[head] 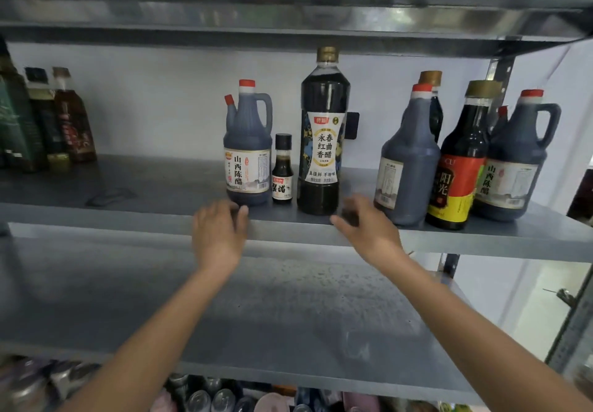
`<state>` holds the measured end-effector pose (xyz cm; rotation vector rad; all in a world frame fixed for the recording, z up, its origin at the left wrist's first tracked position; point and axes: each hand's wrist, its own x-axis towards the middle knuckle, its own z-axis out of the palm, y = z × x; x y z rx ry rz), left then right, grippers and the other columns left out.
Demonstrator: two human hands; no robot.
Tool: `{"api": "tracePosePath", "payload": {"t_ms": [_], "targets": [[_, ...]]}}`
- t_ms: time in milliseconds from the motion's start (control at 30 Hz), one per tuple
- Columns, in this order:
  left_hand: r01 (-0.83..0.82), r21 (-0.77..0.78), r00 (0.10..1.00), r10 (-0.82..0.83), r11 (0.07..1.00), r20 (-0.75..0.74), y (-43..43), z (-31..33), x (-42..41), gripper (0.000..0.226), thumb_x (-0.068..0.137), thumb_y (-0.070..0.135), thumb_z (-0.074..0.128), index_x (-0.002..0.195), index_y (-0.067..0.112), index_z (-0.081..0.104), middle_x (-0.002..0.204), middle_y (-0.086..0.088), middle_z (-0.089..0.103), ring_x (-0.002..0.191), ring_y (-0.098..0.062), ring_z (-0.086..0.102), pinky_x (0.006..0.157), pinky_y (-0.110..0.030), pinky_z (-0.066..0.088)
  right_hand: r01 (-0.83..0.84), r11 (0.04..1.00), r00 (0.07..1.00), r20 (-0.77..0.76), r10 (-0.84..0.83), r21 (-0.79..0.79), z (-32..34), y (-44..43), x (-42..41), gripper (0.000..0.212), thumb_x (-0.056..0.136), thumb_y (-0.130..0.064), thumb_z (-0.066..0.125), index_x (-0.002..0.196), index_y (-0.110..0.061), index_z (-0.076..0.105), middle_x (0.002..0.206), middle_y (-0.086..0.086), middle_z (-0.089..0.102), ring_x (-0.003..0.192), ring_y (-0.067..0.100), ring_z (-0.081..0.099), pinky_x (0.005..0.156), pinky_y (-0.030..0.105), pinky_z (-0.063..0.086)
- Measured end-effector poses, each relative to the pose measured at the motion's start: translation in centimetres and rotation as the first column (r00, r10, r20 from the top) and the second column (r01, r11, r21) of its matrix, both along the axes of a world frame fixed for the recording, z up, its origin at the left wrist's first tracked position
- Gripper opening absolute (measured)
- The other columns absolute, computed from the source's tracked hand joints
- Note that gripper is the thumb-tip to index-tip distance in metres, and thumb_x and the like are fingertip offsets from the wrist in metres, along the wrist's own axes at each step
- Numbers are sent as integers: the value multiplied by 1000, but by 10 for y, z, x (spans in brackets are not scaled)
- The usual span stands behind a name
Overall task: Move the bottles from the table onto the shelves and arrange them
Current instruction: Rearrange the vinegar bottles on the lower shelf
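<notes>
On the grey shelf [160, 193] a handled vinegar jug [247, 151] with red caps, a tiny dark bottle [282, 174] and a tall dark bottle [322, 135] with a gold cap stand in a row. My left hand [219, 235] hovers at the shelf's front edge just below the jug, fingers relaxed, holding nothing. My right hand [365, 228] hangs loosely curled to the right of the tall bottle's base, empty. Further right stand another jug [407, 167], a red-and-yellow labelled bottle [459, 167] and a third handled jug [516, 161].
Several dark bottles [48, 119] stand at the shelf's left end. A lower grey shelf [288, 315] lies beneath my arms. Below it are tops of cans and jars [208, 395]. An upper shelf [288, 19] hangs overhead, and a metal upright [500, 71] is at right.
</notes>
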<state>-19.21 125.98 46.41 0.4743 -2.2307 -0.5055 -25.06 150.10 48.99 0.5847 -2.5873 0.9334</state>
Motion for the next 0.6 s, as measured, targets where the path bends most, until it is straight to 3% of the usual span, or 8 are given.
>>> {"api": "tracePosePath", "payload": {"t_ms": [100,167,233,300,367,467,533,600], "targets": [[112,-224,986,-136,968,-94,43,-29,12,44,94,36,39,110,1,60,113,-19,62,109,-38,53,102,-48,40,-25,999,968,-248,31,26,-30,36,19,33,89,-34,60,118,-19,58,121,-2,61,114,19,53,93,31,43],[210,-354,970,-239,911,-41,70,-34,13,47,92,35,38,118,3,60,121,-16,61,116,-36,54,107,-39,33,-24,993,940,-342,-18,-117,-38,58,23,23,87,-19,64,109,-13,64,120,2,61,114,21,54,94,27,40],[346,-393,926,-378,852,-6,99,-28,12,45,92,33,40,119,5,62,122,-12,62,114,-31,57,103,-33,35,-1,956,915,-386,-117,-293,-36,74,21,22,83,-5,65,105,-8,62,118,8,56,112,25,53,96,32,42],[474,-339,867,-499,813,18,130,-14,14,41,96,30,43,127,8,57,130,-7,57,120,-25,54,99,-33,42,30,925,928,-333,-166,-379,-28,85,17,40,84,0,61,123,-8,53,128,10,50,115,24,52,100,36,43],[563,-195,820,-572,803,10,160,3,10,45,99,27,45,141,12,41,144,-4,45,132,-18,40,106,-32,37,58,920,968,-203,-147,-388,-19,89,11,57,88,-3,56,141,-13,38,140,5,46,120,21,52,102,35,44],[640,-29,758,-637,768,-138,195,39,-2,49,98,20,46,145,13,33,147,-3,38,135,-16,35,110,-29,31,100,931,975,-150,-162,-352,-10,83,3,66,87,-13,59,146,-14,30,140,6,49,121,24,53,98,40,46],[655,-19,730,-639,756,-244,204,69,-12,51,96,12,45,145,13,32,150,-2,34,138,-15,31,111,-23,24,113,933,981,-114,-160,-341,-6,76,1,76,83,-23,67,147,-11,26,140,8,49,122,25,52,96,40,47],[642,-105,722,-645,759,-250,201,103,-24,54,94,5,46,145,14,32,153,-2,29,141,-15,24,110,-19,16,107,938,987,-80,-140,-330,-4,71,-2,85,79,-28,71,147,-9,24,142,9,46,126,25,47,99,41,45]]}}
